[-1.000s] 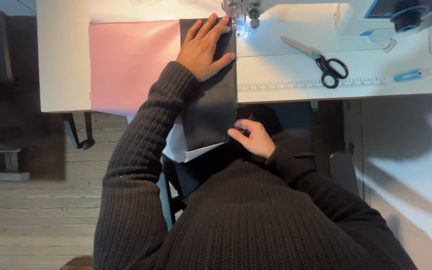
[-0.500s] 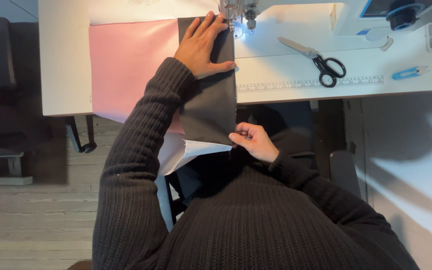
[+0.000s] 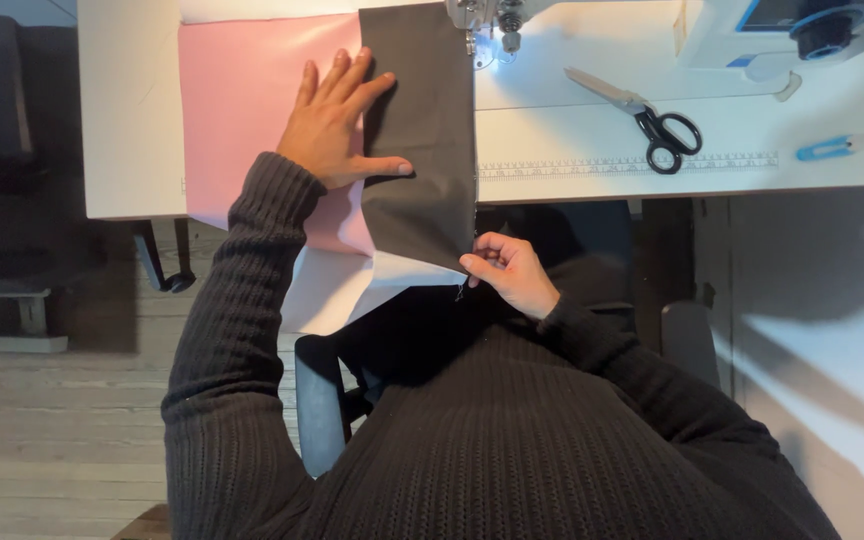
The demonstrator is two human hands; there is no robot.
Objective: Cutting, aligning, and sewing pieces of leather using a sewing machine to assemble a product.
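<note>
White table (image 3: 132,110) fills the top of the view, with wooden floor below at the left. On it lies a dark cloth (image 3: 422,140), a long strip whose long axis runs from 12 to 6 o'clock; its far end sits under the sewing machine (image 3: 492,20) and its near end hangs over the table edge toward the person. The left hand (image 3: 337,120) lies flat, fingers spread wide and pointing toward 1 o'clock, the thumb stretched toward 3 o'clock onto the dark cloth, the palm on the pink cloth (image 3: 242,110) just beside it at 9 o'clock. The right hand (image 3: 512,272) is below the table edge, its fingers closed narrowly in a pinch on the lower right corner of the dark cloth. White cloth (image 3: 337,285) shows under that corner, at 7 o'clock from it. Scissors (image 3: 642,115) lie well apart at 3 o'clock, blades pointing toward 10 o'clock, a ruler strip (image 3: 632,165) along the table edge just below them and a small blue tool (image 3: 832,148) farther right.
</note>
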